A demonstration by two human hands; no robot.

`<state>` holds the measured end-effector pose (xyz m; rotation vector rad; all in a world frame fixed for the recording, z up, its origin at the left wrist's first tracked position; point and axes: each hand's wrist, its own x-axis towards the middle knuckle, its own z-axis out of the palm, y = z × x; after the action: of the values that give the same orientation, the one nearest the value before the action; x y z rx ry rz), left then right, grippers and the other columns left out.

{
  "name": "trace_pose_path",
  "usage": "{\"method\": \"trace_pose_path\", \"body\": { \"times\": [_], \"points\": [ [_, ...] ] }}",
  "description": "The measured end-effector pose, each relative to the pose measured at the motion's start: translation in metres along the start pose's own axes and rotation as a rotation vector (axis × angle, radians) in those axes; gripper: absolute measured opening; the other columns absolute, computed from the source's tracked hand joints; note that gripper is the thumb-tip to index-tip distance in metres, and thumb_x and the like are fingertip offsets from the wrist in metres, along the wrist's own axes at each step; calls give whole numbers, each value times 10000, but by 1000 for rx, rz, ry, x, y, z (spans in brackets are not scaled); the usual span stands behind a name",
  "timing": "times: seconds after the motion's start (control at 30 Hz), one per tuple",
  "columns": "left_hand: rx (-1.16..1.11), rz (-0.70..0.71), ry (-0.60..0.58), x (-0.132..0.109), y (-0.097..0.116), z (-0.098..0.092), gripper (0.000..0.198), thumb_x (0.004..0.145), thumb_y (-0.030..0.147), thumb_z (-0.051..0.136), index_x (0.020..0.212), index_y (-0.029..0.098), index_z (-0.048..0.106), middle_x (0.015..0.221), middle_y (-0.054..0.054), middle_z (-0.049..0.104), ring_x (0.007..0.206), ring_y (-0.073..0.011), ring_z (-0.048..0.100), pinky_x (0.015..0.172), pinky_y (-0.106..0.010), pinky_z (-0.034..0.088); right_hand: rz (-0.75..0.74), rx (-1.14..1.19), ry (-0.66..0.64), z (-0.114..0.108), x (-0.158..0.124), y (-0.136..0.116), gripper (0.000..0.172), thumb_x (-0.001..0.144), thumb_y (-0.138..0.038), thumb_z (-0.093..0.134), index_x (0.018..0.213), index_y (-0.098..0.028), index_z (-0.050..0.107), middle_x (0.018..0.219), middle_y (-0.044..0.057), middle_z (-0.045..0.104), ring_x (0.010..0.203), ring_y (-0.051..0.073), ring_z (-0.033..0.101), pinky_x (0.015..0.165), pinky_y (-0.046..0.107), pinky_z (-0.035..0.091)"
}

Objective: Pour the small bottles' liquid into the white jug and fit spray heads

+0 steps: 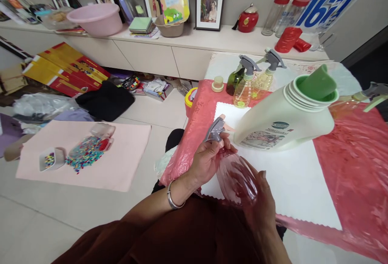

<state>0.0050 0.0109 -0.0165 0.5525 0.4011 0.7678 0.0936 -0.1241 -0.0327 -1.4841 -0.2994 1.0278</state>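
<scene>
A clear pinkish spray bottle (233, 173) is tilted between my two hands, over the front edge of the table. My left hand (204, 159) is closed around its neck, just below the grey trigger head (216, 128). Wrapped along the bottle's lower body is my right hand (262, 199), its palm side partly hidden. No liquid shows inside. Beyond the hands stands a large pale green detergent jug (273, 122) with a green cap or pouring piece (318, 84) in its wide mouth. The jug rests on a white scalloped sheet (298, 185).
Several spray bottles stand behind the jug, among them a yellowish one (242, 90); another (348, 104) is at right. A pale cap (217, 84) sits on the red plastic table cover (360, 167). At left, coloured beads (86, 157) lie on a pink cloth (121, 159).
</scene>
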Motion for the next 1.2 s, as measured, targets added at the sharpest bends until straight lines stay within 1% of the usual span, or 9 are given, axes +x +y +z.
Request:
{"method": "trace_pose_path", "body": {
  "times": [0.13,0.3,0.4,0.6,0.77,0.87,0.93,1.1,1.2],
  "points": [
    [-64,-2,46,-4,-8,5,285,754,394,842,810,149,709,881,-20,654,816,-176,704,851,-341,559,23,358,235,11,-8,1,706,878,-710,623,1315,-156,611,1296,119,590,1067,229,647,806,293,590],
    [-78,-65,89,-9,-10,16,363,829,472,727,1005,156,696,852,-50,728,846,-224,733,874,-380,550,-88,487,335,21,-6,-8,676,753,-704,763,1090,-126,668,1086,93,616,945,209,636,796,311,564],
    [-76,-112,156,-10,-9,24,338,871,496,617,898,164,677,781,-61,744,817,-233,729,882,-407,542,-211,442,331,21,-4,-9,627,775,-683,767,1044,-122,689,1004,88,617,903,200,632,792,314,555],
    [-13,-84,220,-9,-7,35,377,876,506,526,733,177,639,676,-52,726,718,-217,707,798,-364,529,-440,360,293,22,-1,-12,480,890,-608,689,971,-135,695,936,78,620,860,174,622,758,280,535],
    [-21,-97,183,-9,-5,38,348,869,507,557,765,185,640,734,-47,750,781,-227,725,843,-384,544,-488,316,301,21,1,-17,476,870,-607,692,949,-137,679,935,76,621,859,170,612,775,273,515],
    [-10,-111,151,-10,-5,39,401,896,527,504,765,176,645,755,-64,754,792,-231,730,841,-385,552,-487,277,301,20,2,-16,474,904,-594,637,942,-123,664,934,87,618,862,182,612,764,283,505],
    [17,-82,183,-9,-5,39,430,908,526,473,733,166,632,722,-71,741,737,-218,719,794,-363,554,-493,245,320,22,3,-14,451,954,-560,576,964,-116,659,957,96,620,878,186,611,765,291,503],
    [-12,-32,302,2,-6,33,297,836,485,573,807,189,576,659,-47,730,641,-221,709,700,-363,563,-530,120,385,24,5,-2,429,1036,-511,507,1038,-114,668,1089,104,609,930,185,602,832,312,487],
    [12,-10,336,10,-2,26,327,811,518,599,838,196,550,650,-47,731,624,-235,722,667,-353,555,-624,-112,266,20,3,2,453,1086,-508,393,1176,-145,648,1238,112,567,1026,215,604,892,370,498]
  ]
}}
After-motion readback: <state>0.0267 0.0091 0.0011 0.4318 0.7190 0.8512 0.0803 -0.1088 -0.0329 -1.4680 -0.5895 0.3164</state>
